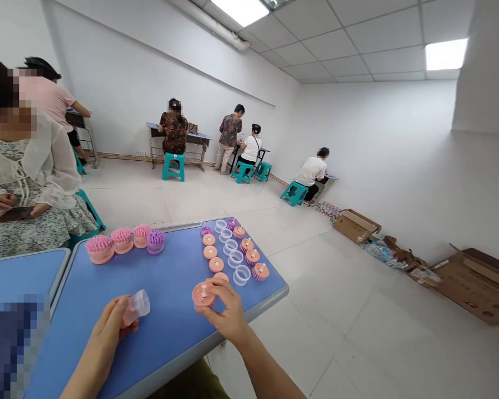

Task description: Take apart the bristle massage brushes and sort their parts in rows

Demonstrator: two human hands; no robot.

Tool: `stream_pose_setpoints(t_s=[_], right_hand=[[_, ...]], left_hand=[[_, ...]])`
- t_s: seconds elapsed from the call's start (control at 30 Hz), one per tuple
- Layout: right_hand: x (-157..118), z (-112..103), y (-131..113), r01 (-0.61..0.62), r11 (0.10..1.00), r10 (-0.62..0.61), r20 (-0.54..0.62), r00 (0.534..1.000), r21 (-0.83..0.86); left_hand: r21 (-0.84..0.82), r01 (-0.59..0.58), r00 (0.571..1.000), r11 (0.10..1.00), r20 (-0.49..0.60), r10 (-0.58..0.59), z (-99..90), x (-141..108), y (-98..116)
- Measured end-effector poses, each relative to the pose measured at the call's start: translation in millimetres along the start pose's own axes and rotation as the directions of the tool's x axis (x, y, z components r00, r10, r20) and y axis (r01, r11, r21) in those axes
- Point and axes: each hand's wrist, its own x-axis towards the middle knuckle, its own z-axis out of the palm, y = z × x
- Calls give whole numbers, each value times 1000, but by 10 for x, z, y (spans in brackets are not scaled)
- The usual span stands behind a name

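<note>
My left hand (pixel 108 324) is closed around a translucent plastic cup (pixel 139 305), tilted with its wide end to the right. Between the thumb and fingers of my right hand (pixel 228 310) is an orange bristled brush head (pixel 202 295), its hollow side and white stem facing me. Just beyond that hand lie rows of parts: orange round caps (pixel 210 252), clear plastic rings (pixel 242 274) and orange brush heads (pixel 260 271) with white stems. Pink brushes (pixel 100 249) and a purple brush (pixel 155 242) stand bristles up at the table's far left.
The blue table (pixel 170 288) has a grey rim, and another blue table (pixel 20 271) adjoins it on the left. A person (pixel 29 183) sits there holding a phone. Others work at desks along the walls. Cardboard boxes (pixel 356 225) lie on the floor at right.
</note>
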Motion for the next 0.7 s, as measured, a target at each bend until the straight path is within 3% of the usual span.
stream_pose_setpoints(t_s=[0.1,0.23,0.37,0.47,0.57,0.7], right_hand=[[-165,-325,172,-101,995,98,-194,976,-2],[-348,-722,438,-305,952,288,-400,870,22],[-470,-957,670,-493,868,404,-493,770,-57],[-509,-1022,808,-556,828,439,-535,722,-71],[-508,-1039,884,-562,825,441,-553,706,-60],[-502,-1047,921,-556,828,435,-542,719,-73]], left_hand=[[-5,14,1000,1000,-26,-14,-28,-6,-12],[19,59,998,998,-24,-58,-11,-34,2],[59,60,998,996,-35,-58,12,-53,16],[83,46,998,995,-37,-43,16,-53,16],[88,42,999,995,-25,-40,14,-41,4],[87,59,998,995,-24,-57,8,-21,-17]])
